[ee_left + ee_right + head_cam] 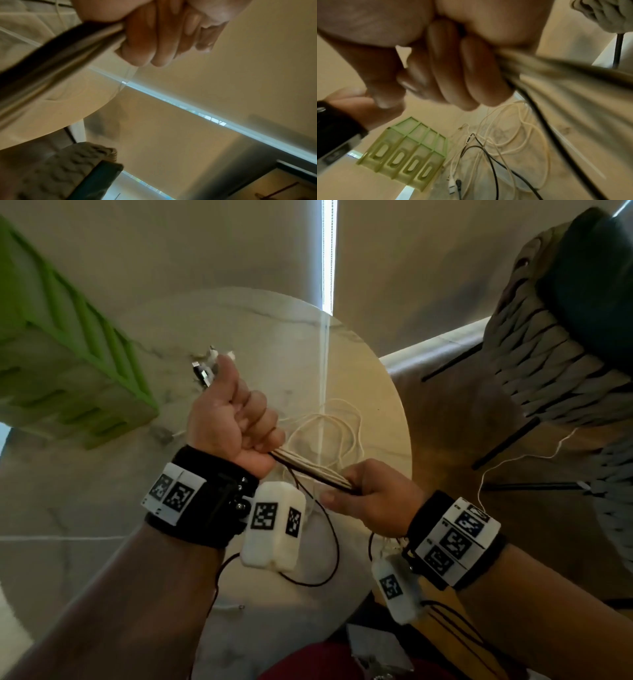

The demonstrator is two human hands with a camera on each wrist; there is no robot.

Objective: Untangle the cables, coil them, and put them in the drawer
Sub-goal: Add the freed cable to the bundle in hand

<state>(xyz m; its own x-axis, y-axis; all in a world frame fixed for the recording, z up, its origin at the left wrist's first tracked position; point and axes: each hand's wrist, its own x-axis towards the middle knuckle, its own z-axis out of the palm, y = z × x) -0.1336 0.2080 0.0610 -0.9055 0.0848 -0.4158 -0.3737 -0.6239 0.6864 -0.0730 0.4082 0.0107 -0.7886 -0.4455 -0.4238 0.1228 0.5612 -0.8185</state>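
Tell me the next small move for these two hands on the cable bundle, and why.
Probably slide the right hand further along the cable bundle, away from the left hand. Both hands grip the bundle taut, connector ends poke out above the left fist, and loose white loops still lie tangled on the round table.

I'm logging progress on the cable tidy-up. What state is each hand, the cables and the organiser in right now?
left hand: fist gripping one end of the cable bundle
right hand: gripping the bundle's other end
cable bundle: pulled straight between the hands, above the table
loose cables: uncoiled, in loops on the round table
green drawer organiser: on the table, visible slots without cables
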